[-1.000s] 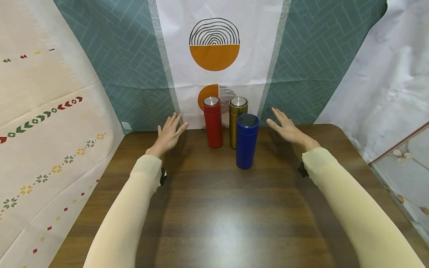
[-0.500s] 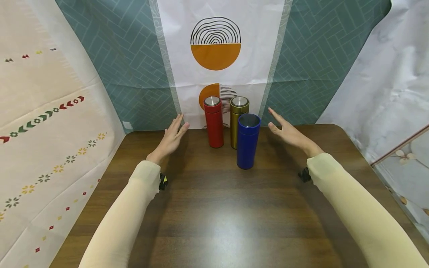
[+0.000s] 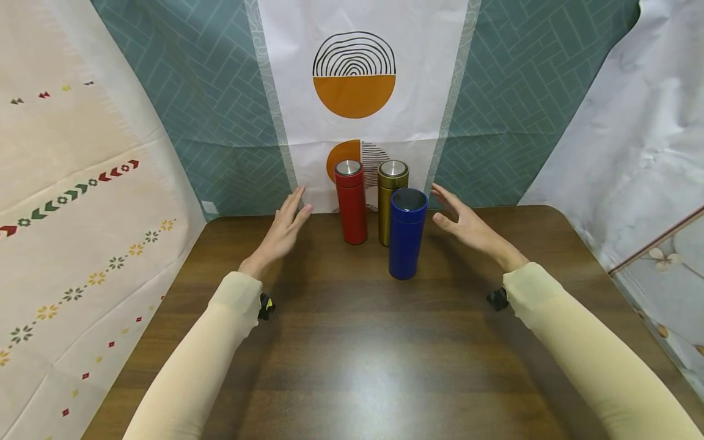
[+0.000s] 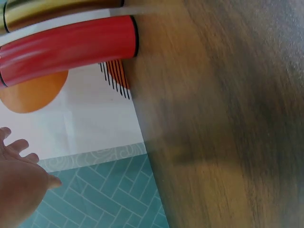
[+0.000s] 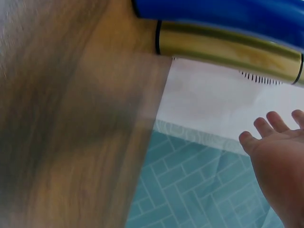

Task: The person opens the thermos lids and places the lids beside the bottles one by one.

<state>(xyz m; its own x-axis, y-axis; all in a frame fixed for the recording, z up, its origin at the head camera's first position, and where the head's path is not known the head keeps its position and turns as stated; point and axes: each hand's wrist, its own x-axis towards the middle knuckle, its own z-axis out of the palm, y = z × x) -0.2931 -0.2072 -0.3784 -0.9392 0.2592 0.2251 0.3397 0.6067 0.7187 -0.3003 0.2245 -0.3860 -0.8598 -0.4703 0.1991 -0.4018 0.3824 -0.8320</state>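
Right hand (image 3: 467, 227) hovers near blue flask (image 3: 406, 247) partly hiding gold flask (image 3: 384, 211).

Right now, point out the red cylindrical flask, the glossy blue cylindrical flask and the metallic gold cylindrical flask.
Red cylindrical flask (image 3: 351, 208), head view: middle body.
Glossy blue cylindrical flask (image 3: 406, 239), head view: middle body.
Metallic gold cylindrical flask (image 3: 385, 198), head view: upper body.

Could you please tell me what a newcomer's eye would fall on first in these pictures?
Probably the blue bottle, upright in front of the gold bottle, with the red bottle to their left on the wooden table. Then the left hand and right hand, held out on either side, neither gripping anything.
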